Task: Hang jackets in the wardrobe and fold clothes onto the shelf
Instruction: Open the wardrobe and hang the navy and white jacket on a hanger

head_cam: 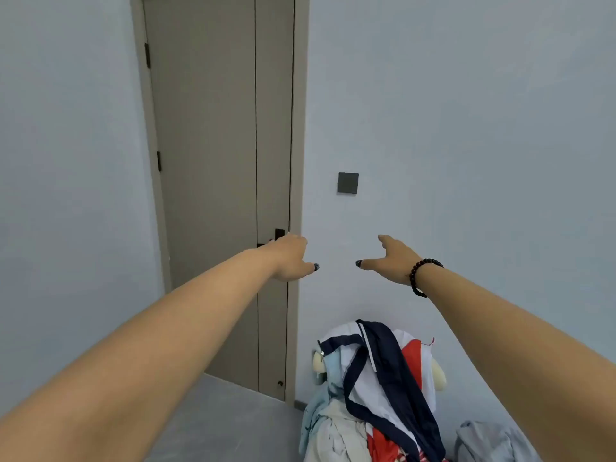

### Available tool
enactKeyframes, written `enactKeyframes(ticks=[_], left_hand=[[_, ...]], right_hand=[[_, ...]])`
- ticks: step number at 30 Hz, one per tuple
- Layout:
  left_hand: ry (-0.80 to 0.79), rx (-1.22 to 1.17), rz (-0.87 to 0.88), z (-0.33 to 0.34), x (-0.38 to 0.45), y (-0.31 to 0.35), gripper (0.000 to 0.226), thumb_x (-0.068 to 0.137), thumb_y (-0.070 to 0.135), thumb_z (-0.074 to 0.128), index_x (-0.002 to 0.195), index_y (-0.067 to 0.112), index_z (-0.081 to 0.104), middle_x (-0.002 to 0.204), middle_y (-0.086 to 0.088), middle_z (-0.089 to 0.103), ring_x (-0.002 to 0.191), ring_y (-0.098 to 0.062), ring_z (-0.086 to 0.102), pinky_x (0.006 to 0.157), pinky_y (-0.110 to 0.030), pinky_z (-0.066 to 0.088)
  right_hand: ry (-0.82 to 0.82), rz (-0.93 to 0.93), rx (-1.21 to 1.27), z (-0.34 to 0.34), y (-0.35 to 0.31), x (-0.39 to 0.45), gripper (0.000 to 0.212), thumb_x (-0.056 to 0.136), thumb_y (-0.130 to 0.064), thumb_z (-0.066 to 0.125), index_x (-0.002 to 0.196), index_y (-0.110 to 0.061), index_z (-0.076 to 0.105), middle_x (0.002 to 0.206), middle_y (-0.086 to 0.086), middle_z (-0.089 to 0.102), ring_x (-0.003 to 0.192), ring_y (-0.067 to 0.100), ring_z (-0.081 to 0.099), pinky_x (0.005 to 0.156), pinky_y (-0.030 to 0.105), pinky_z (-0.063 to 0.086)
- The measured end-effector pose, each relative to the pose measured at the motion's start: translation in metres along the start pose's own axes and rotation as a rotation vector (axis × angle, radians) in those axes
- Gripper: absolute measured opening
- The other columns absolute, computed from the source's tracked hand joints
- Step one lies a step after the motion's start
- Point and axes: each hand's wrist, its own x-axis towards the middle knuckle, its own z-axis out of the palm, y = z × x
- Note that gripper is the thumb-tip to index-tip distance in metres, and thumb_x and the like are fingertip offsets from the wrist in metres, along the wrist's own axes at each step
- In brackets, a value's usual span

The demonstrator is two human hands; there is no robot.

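Reaching empty, fingers loose: left hand [293, 258], right hand [390, 261], above clothes heap [373, 395] beside door [213, 195].

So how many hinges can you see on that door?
2, both on the door's left edge: an upper hinge near the top and a lower hinge around mid-height. Another, lower down, may be hidden behind the left arm.
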Motion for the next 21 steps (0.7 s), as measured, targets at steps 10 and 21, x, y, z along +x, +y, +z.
enactKeyframes(ticks=[10, 21], left_hand=[[-0.075, -0.103, 0.018, 0.047, 0.051, -0.007, 0.072, 0.097, 0.046, 0.049, 0.151, 0.006, 0.023, 0.159, -0.01, 0.022, 0.147, -0.024, 0.019, 0.115, -0.036, 0.025], [-0.299, -0.132, 0.036, 0.14, 0.143, -0.064, 0.07, 0.098, 0.045, 0.047, 0.151, 0.007, 0.024, 0.157, -0.009, 0.025, 0.143, -0.024, 0.026, 0.113, -0.036, 0.028]], right_hand=[[-0.043, 0.05, -0.019, 0.023, 0.033, 0.038, 0.084, 0.088, -0.038, 0.064, 0.151, -0.011, 0.016, 0.155, 0.01, 0.023, 0.137, 0.028, 0.034, 0.109, 0.038, 0.033], [-0.194, 0.185, -0.151, 0.109, 0.08, 0.119, 0.08, 0.09, -0.028, 0.062, 0.151, -0.009, 0.015, 0.155, 0.01, 0.021, 0.137, 0.028, 0.033, 0.106, 0.033, 0.034]])
